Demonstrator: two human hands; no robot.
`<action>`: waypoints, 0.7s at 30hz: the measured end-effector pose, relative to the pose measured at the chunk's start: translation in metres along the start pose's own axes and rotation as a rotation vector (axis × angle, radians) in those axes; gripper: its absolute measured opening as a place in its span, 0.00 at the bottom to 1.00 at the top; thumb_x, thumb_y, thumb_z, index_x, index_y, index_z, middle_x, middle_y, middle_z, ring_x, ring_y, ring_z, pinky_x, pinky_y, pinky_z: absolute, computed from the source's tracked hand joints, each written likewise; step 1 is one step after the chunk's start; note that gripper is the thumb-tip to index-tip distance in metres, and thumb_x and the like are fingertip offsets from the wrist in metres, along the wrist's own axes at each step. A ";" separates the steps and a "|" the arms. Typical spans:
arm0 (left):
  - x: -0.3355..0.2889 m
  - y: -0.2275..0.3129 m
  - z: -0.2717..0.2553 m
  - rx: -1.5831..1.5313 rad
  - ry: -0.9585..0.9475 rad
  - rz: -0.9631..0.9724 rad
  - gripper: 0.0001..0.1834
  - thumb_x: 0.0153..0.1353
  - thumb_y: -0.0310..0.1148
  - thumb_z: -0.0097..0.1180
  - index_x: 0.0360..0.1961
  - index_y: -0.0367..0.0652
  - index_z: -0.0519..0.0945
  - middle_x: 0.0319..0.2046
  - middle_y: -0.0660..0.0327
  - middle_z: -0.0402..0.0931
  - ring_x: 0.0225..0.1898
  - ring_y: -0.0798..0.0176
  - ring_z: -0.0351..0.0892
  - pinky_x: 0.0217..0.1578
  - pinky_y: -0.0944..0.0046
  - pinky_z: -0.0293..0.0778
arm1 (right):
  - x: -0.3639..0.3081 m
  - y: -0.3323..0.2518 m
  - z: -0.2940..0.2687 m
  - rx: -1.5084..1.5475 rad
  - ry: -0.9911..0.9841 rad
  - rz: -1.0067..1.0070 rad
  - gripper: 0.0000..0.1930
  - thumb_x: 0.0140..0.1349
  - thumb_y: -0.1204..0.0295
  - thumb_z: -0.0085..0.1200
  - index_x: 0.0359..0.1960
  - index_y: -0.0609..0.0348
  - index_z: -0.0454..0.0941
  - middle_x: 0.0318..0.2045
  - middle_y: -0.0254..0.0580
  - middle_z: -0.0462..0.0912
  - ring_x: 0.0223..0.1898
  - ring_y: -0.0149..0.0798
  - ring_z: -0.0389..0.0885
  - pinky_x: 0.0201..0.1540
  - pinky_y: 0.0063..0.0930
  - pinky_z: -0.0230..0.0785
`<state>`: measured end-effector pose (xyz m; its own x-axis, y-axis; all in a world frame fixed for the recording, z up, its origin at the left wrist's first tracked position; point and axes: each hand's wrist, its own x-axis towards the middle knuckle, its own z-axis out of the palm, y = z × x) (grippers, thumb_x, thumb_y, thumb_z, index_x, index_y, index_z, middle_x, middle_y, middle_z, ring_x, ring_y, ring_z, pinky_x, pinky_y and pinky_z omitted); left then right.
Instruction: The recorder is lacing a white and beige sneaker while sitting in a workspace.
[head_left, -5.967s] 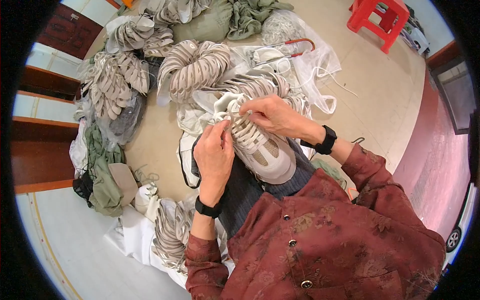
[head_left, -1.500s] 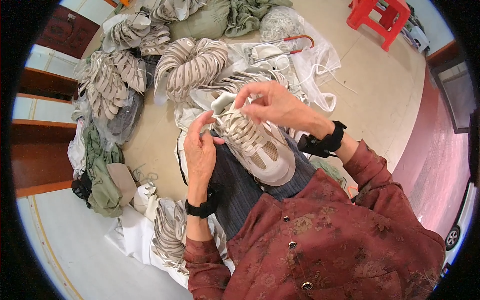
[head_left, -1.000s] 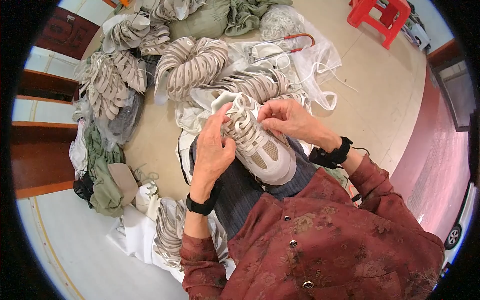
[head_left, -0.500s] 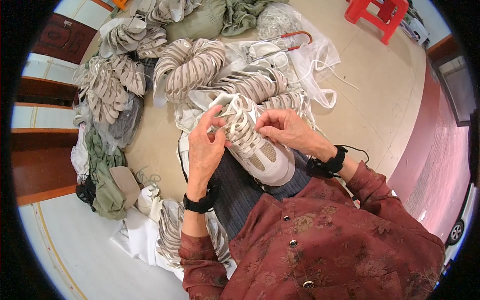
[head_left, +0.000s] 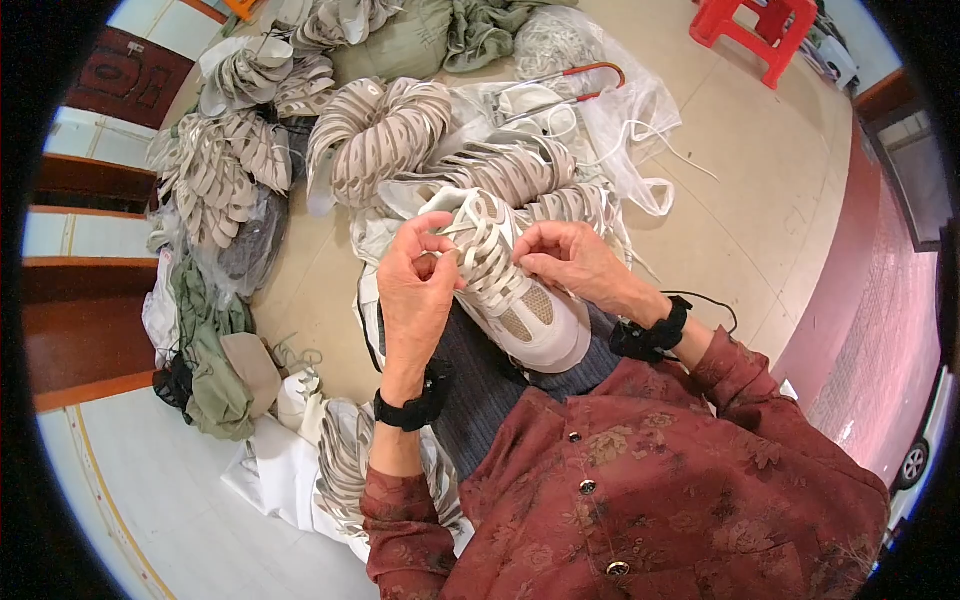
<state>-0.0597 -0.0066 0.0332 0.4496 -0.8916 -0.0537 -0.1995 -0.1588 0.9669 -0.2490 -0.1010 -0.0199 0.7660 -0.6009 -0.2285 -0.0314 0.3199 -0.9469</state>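
Flanking the shoe are left hand and right hand.

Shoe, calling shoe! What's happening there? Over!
Left hand, right hand either side of laces; grip unclear. Shoe on dark trousers, toe toward body. Bundled shoe pieces beyond, not covering it.

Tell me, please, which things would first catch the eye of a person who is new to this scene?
The eye would probably fall first on the pale laced shoe over the dark trousers, with the left hand and right hand at its two sides. Next would come the curled stack of beige pieces beyond it, toward the upper left, and the bright red stool at the upper right.
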 end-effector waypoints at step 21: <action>0.002 -0.013 -0.023 0.454 -0.070 0.209 0.15 0.53 0.21 0.61 0.43 0.38 0.82 0.29 0.66 0.78 0.28 0.73 0.74 0.28 0.72 0.70 | -0.001 0.003 -0.001 0.045 0.002 0.011 0.04 0.64 0.74 0.55 0.39 0.59 0.79 0.27 0.23 0.77 0.26 0.17 0.70 0.27 0.13 0.62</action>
<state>-0.0360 0.0039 0.0261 0.3032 -0.9479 0.0974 -0.6445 -0.1287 0.7537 -0.2503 -0.1005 -0.0228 0.7643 -0.5988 -0.2395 -0.0107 0.3595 -0.9331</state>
